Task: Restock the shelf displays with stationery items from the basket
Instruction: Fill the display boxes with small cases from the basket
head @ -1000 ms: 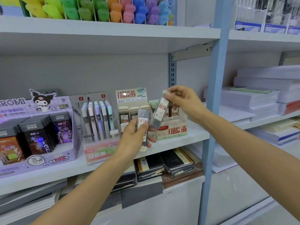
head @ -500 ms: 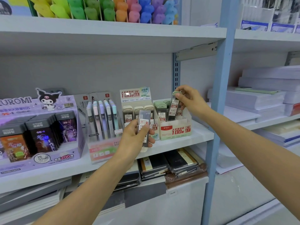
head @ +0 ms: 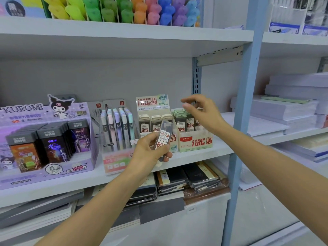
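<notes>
Left hand (head: 150, 153) just below frame centre, fingers and thumb curled round a lead refill case (head: 164, 135). The case is tilted, its top leaning toward 1 o'clock, barcode label facing the camera. It is held off the shelf board (head: 204, 155), in front of the 0.5 display box (head: 153, 103).

Right hand (head: 204, 114) at 2 o'clock from the left one, above the 0.7 display box (head: 195, 142). Its fingers are apart and loosely bent, gripping nothing (a gap shows between thumb and forefinger).

Refill cases stand upright in rows in both boxes.

At 9 o'clock of the boxes: a clear pencil stand (head: 117, 128), then the purple Kuromi display (head: 46, 139).

12 o'clock, upper shelf: coloured highlighters (head: 124, 11).

6 o'clock, under the board: wrapped notebooks (head: 195, 178).

3 o'clock, past the blue upright (head: 248, 103): paper stacks (head: 292, 107).
</notes>
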Tool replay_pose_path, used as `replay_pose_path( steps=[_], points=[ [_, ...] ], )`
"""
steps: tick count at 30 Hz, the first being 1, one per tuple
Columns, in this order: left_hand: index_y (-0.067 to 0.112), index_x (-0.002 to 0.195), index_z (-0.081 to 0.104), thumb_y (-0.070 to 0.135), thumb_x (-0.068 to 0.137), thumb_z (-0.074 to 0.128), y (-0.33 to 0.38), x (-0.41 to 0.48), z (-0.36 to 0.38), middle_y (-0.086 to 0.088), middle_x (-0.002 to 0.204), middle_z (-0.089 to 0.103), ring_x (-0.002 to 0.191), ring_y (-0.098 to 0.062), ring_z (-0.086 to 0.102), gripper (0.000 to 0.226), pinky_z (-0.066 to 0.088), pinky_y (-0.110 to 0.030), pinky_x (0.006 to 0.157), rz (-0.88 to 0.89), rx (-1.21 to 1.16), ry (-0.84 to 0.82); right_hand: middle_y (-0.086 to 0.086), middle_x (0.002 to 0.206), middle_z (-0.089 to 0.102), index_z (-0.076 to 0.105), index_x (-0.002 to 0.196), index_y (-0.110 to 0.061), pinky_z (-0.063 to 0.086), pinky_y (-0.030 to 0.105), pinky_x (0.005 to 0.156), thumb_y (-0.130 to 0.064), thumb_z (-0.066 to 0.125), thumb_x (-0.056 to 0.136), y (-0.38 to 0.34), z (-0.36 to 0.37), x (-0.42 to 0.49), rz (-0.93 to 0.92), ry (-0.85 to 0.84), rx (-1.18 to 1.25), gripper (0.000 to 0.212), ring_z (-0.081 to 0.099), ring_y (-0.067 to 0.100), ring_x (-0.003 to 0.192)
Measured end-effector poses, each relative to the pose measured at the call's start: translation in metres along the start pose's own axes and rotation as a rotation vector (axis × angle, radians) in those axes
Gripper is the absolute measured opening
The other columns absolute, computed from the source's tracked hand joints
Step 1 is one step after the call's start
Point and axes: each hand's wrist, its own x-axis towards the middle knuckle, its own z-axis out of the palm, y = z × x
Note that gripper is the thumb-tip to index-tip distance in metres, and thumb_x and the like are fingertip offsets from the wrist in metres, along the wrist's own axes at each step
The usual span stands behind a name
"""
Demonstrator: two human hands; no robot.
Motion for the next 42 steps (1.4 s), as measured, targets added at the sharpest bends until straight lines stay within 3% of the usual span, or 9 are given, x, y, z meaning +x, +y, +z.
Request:
replay_pose_path(
  steps=[5,10,15,20,23,26,29,33,42],
  points=[
    [0.01,0.107,0.063,-0.004,0.081,0.071,0.008,-0.006,-0.003,-0.013,0.091,0.073,0.065,-0.018,0.07,0.03,0.058,-0.024,0.06,0.019,-0.003,0.001,-0.002,0.106,0.071,0.07,0.111,-0.022,0.058,0.034,0.083,-0.019,0.066,0.091,-0.036,0.011,-0.018,-0.078,-0.517,0.275,0.021,0.068,0.017,0.095],
    [0.005,0.107,0.06,0.003,0.071,0.077,0.018,-0.012,-0.024,-0.012,0.088,0.075,0.071,-0.021,0.072,0.04,0.059,-0.024,0.063,0.018,-0.153,0.173,0.001,0.094,0.075,0.072,0.102,-0.011,0.058,0.025,0.072,-0.011,0.07,0.087,-0.029,0.012,-0.035,0.055,-0.387,0.41,0.016,0.071,0.016,0.083],
    [0.005,0.098,0.06,0.006,0.077,0.077,0.018,-0.016,-0.03,-0.007,0.071,0.074,0.061,-0.013,0.068,0.028,0.054,-0.019,0.057,0.09,-0.001,0.222,0.011,0.09,0.073,0.069,0.101,-0.006,0.056,0.025,0.07,-0.017,0.068,0.089,-0.028,0.023,-0.06,0.079,-0.548,0.472,0.016,0.068,0.019,0.078],
    [0.02,0.087,0.063,0.016,0.075,0.081,0.01,-0.024,-0.025,0.001,0.063,0.069,0.064,-0.011,0.066,0.021,0.055,-0.027,0.068,0.193,0.246,0.151,0.013,0.095,0.07,0.064,0.117,-0.012,0.054,0.024,0.064,-0.014,0.064,0.092,-0.043,0.035,-0.058,0.043,-0.462,0.535,0.025,0.065,0.018,0.075],
    [0.029,0.097,0.06,0.027,0.083,0.073,0.004,-0.029,-0.032,0.012,0.089,0.067,0.09,-0.005,0.06,0.02,0.047,-0.024,0.081,0.386,0.617,0.258,0.013,0.094,0.07,0.062,0.111,-0.008,0.054,0.025,0.063,-0.013,0.063,0.092,-0.048,0.036,-0.048,0.053,-0.369,0.47,0.019,0.067,0.019,0.075],
    [0.02,0.113,0.062,0.025,0.083,0.071,-0.002,-0.033,-0.041,0.002,0.12,0.059,0.12,-0.023,0.049,0.031,0.033,-0.036,0.099,0.621,1.1,0.303,0.008,0.099,0.072,0.055,0.106,-0.014,0.055,0.025,0.061,-0.018,0.059,0.095,-0.049,0.03,-0.029,0.1,-0.107,0.367,0.012,0.071,0.015,0.078],
    [0.021,0.13,0.057,0.028,0.083,0.069,-0.01,-0.035,-0.05,-0.004,0.148,0.044,0.141,-0.032,0.031,0.049,0.012,-0.049,0.113,0.565,1.454,0.256,0.009,0.102,0.069,0.051,0.106,-0.017,0.059,0.031,0.063,-0.019,0.056,0.097,-0.047,0.028,-0.009,0.106,0.032,0.259,0.01,0.071,0.016,0.081],
    [0.02,0.132,0.058,0.02,0.078,0.078,-0.017,-0.033,-0.068,-0.009,0.145,0.048,0.136,-0.034,0.042,0.057,0.017,-0.051,0.111,0.587,1.524,0.238,0.006,0.102,0.067,0.049,0.103,-0.021,0.057,0.024,0.056,-0.016,0.055,0.098,-0.045,0.032,0.009,0.057,0.077,0.246,0.009,0.07,0.013,0.081],
    [0.021,0.133,0.058,0.016,0.078,0.078,-0.019,-0.022,-0.08,-0.009,0.146,0.048,0.137,-0.033,0.042,0.059,0.021,-0.053,0.112,0.581,1.478,0.241,0.0,0.104,0.066,0.05,0.102,-0.024,0.061,0.027,0.07,-0.015,0.053,0.098,-0.035,0.063,0.02,0.034,-0.074,0.064,0.01,0.07,0.01,0.08]
  ],
)
